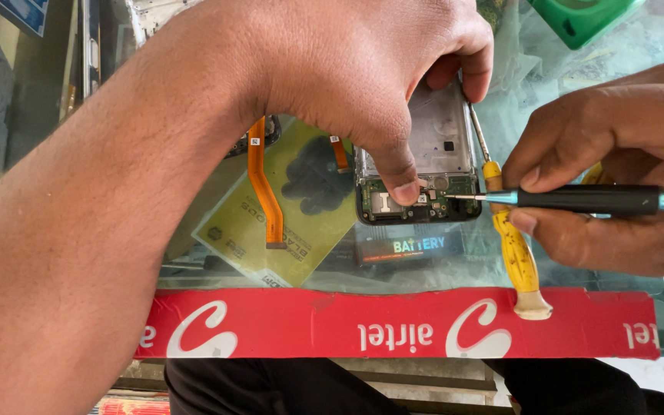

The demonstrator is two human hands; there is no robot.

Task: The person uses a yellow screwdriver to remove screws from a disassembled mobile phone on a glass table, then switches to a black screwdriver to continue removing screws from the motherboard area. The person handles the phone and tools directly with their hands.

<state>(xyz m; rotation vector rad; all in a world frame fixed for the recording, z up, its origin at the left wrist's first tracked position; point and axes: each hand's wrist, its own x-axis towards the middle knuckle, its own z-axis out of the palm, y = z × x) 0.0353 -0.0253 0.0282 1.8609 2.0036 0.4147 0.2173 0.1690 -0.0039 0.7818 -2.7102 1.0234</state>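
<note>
Head view: a person works on an opened phone frame (pixel 418 157) lying on a glass counter top (pixel 624 46). The left hand (pixel 363 69) arches over the frame from above, fingers curled round its upper edge and the thumb pressed down on the green circuit board (pixel 393 201) at the frame's lower end, pinning it in place. The right hand (pixel 616 169) is closed around a black-and-teal precision screwdriver (pixel 585 200), held level, its fine tip meeting the board just right of the left thumb.

A yellow-handled screwdriver (pixel 518 257) lies on the glass under the right hand's fingers, its shaft running up along the frame's right edge. Left of the left thumb, an orange flex cable (pixel 264 188) rests on a pale green sheet (pixel 301 230), and a shorter orange ribbon (pixel 338 152) sits beside the frame. A red strip (pixel 332 323) edges the counter below both hands; a green tray (pixel 582 17) sits above the right hand.

Done well, this step seems to call for steady downward thumb pressure so the board cannot shift, the driver tip seated squarely before turning, and light, slow twists to spare the small fastener and nearby components.
</note>
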